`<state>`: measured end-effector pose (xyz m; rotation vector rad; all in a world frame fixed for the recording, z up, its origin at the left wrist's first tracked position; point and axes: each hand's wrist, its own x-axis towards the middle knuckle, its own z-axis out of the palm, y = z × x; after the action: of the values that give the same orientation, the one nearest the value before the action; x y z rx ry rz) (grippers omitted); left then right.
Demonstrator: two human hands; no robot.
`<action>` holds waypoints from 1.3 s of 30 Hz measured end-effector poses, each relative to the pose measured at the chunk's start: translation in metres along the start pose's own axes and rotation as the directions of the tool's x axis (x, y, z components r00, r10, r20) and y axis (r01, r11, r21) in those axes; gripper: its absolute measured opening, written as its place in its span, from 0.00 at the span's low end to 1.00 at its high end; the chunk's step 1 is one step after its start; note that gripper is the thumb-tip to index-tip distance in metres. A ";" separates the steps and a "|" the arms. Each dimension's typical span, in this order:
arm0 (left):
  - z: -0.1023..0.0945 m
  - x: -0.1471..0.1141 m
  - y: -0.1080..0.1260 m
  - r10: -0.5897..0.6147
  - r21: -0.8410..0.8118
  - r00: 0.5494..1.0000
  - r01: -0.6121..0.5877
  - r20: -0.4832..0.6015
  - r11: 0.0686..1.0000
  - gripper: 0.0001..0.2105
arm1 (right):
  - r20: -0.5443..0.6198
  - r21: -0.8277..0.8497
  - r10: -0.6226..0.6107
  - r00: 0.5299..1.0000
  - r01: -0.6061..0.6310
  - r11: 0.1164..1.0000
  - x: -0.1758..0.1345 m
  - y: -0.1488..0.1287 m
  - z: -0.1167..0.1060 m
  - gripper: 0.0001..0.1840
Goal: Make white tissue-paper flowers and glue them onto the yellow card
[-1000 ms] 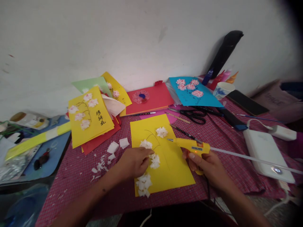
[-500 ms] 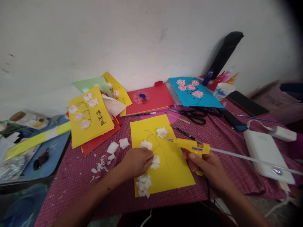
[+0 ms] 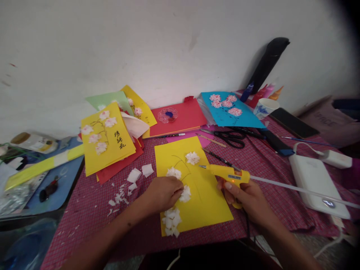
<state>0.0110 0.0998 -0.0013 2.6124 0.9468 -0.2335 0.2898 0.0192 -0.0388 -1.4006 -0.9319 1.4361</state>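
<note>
"Sheet (image 3: 208, 198): where did it lie?"

"It lay flat at the near middle of the checked cloth (image 3: 92, 221), yellow, with three white blooms (image 3: 192, 158) on its left and far parts. A pile (image 3: 171, 222) of white pieces covered its near left corner."

"And the hands?"

"The left hand (image 3: 164, 193) was over the sheet's left side, between two blooms, with its fingers curled. The knuckles hid the tips, so whether they pinched anything could not be told. The right hand (image 3: 250, 198), at the sheet's right edge, was wrapped around the handle of the glue gun (image 3: 229, 173)."

"What could have gone wrong from there?"

"Burns, chiefly. A light (image 3: 233, 181) glowed on the glue gun, so the nozzle (image 3: 202, 166) was probably hot, and it pointed left, over the sheet near the far bloom. A slip of the right wrist might have brought it against that bloom or the left fingers; a drip might have marked bare paper."

"Other causes?"

"The cord (image 3: 248, 225) ran down past the near edge; a snag there could have jerked the glue gun. The stick (image 3: 281, 183) jutted far right, across the power bank (image 3: 312, 172), and a swing might have caught it. The pile looked loose; a brush of the left forearm could have scattered it."
</note>
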 end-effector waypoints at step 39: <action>0.003 -0.016 0.000 -0.083 -0.071 0.990 0.075 -0.117 0.995 0.12 | 0.072 0.028 -0.114 0.991 0.112 0.993 0.000 -0.001 0.001 0.18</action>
<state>-0.0014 0.0895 0.0000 2.5542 1.0808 -0.0643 0.2886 0.0194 -0.0381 -1.2642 -1.0212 1.4167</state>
